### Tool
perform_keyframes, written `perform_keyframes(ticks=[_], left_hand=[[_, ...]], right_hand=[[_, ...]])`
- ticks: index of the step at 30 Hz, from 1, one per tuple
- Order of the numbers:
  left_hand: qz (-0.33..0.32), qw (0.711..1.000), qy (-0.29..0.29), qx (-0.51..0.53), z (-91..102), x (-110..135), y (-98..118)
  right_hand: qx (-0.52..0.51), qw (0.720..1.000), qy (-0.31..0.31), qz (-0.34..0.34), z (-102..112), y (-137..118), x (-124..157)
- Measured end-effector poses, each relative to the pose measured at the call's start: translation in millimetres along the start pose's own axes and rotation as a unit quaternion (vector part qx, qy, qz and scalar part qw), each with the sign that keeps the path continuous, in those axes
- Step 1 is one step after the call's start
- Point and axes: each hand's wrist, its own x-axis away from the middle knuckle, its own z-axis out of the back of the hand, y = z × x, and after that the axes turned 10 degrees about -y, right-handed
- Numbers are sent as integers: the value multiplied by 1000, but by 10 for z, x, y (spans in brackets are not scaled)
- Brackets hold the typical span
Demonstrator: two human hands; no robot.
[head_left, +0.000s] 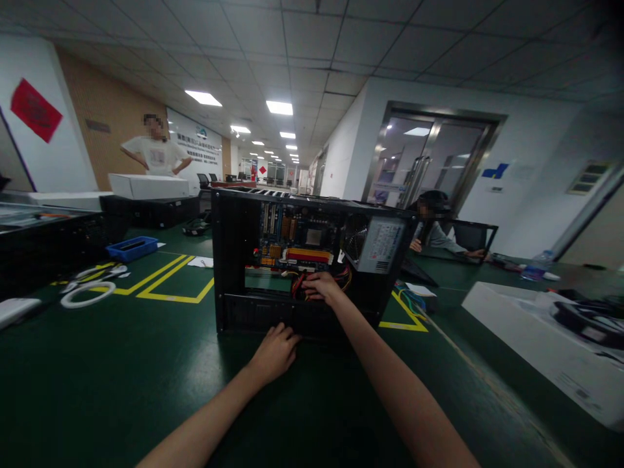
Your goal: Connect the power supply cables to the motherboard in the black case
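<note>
A black computer case (pixel 273 313) stands upright on the green table with its side open towards me. Inside it show a motherboard (pixel 297 233) with orange, yellow and red slots, and a power supply (pixel 383 246) with a pale label at the upper right. My right hand (pixel 322 287) reaches into the opening, its fingers closed on a bundle of dark, red and yellow power cables (pixel 298 285). Its fingertips are partly lost among the wires. My left hand (pixel 275 353) rests against the case's lower front edge, fingers slightly bent and apart, holding nothing.
A blue tray (pixel 132 248) and a white coiled cable (pixel 88 294) lie left. At right are a white box (pixel 541 344) with a dark cable-like coil, and a plastic bottle (pixel 536 265). One person (pixel 158 149) stands behind; another (pixel 436 227) sits behind the case.
</note>
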Motion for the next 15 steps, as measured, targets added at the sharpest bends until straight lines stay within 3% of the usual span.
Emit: perform_keyframes(ticks=[4, 8, 12, 15], left_hand=[[3, 1000, 3, 1, -16, -4, -2], [1, 1000, 5, 8, -46, -6, -15], [2, 1000, 11, 8, -55, -4, -19], [2, 1000, 11, 3, -54, -2, -18]], right_hand=[[149, 986, 34, 70, 23, 61, 94], [341, 920, 65, 183, -31, 137, 338], [458, 863, 92, 194, -157, 203, 633], [498, 842, 104, 182, -229, 235, 723]])
